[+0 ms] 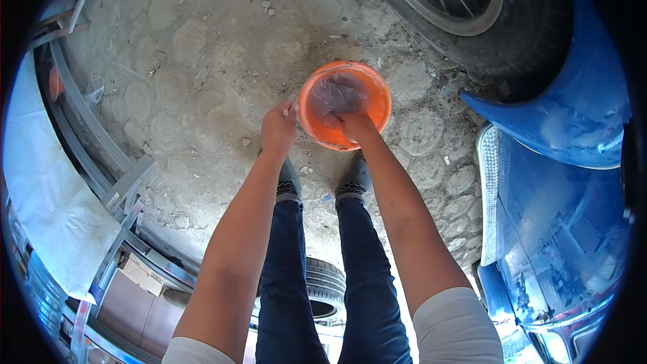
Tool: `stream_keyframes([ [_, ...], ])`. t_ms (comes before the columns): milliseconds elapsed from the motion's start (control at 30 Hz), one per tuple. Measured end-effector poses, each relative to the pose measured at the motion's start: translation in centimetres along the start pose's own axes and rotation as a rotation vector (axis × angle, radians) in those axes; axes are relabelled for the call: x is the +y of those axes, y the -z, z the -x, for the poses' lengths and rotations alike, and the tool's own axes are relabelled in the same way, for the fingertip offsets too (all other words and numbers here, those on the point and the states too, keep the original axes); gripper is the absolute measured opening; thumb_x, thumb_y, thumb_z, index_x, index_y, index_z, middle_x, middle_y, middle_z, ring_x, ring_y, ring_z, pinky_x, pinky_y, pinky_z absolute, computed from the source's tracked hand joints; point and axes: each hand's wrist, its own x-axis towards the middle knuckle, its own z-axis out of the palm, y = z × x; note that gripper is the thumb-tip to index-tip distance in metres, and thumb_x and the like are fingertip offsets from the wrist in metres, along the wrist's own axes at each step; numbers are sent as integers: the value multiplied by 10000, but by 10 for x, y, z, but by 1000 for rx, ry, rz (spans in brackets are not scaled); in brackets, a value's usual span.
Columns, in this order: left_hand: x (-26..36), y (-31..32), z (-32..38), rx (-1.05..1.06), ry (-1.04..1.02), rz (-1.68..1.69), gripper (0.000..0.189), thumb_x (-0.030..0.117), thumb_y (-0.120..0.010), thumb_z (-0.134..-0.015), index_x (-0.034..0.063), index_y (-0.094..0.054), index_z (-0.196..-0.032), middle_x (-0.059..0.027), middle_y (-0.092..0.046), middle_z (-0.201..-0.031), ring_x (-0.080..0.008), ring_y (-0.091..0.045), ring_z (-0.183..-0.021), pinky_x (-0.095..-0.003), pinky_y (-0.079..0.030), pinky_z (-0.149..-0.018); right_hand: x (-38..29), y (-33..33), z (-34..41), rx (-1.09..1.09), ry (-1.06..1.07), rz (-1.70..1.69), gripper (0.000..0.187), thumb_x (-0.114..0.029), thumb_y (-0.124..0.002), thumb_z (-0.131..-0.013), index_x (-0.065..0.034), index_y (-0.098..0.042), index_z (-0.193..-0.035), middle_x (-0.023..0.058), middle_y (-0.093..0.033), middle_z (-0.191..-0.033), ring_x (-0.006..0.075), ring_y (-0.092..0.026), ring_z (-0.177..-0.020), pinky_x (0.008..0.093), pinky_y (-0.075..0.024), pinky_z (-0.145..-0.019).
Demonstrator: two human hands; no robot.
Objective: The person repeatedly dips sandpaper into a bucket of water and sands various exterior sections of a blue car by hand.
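An orange plastic bucket [381,93] is in front of my feet, with a thin wire handle lying along its rim. Inside it is a greyish, murky mass [339,92], which looks like dirty water; whether a cloth lies in it I cannot tell. My left hand [279,129] is at the bucket's left side, fingers curled against the rim. My right hand [357,127] reaches down into the bucket from the near right side. Its fingertips go into the grey contents and are hidden there, so their grip does not show.
A blue vehicle body [556,227] and its large spoked wheel [455,20] stand on the right. Metal frames [86,96] and a pale sheet [55,197] line the left. A loose tyre [325,278] lies behind my legs. Small rubble dots the rough stone floor [202,60].
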Motion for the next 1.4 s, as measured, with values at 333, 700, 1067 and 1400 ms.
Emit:
stream_keyframes([
  [333,76,-9,51,388,-513,-252,513,211,-680,-927,-20,-532,-1360,-250,-602,-1280,-428,-598,-1157,-474,-452,-1047,0,10,67,557,-134,-1167,473,-355,-469,-1065,-111,-507,-1467,178,-629,-1348,346,-642,-1172,388,-492,-992],
  [700,159,17,111,-444,-207,556,574,317,-628,-1016,-15,-476,-1459,-182,-585,-1368,-273,-550,-1303,-379,-425,-1094,-65,101,224,453,183,-2475,625,-586,-289,-1067,-106,-494,-1410,77,-614,-1321,210,-567,-1186,409,-461,-985],
  [1067,244,57,161,-701,-857,-59,780,538,-53,-1072,-28,-139,-1603,-215,-42,-1691,-366,43,-1566,-446,14,-1256,-110,182,307,801,367,-2724,700,-586,-310,-1065,-107,-334,-1575,59,-421,-1568,234,-363,-1461,395,-236,-1235],
  [1400,422,102,150,-590,-1492,-673,629,486,-334,-1057,15,-552,-1413,-224,-341,-1597,-448,-193,-1520,-601,-162,-1216,-47,238,332,1143,618,-2804,783,-654,-292,-1037,-159,-185,-1634,83,-144,-1698,281,-159,-1552,457,-167,-1251],
])
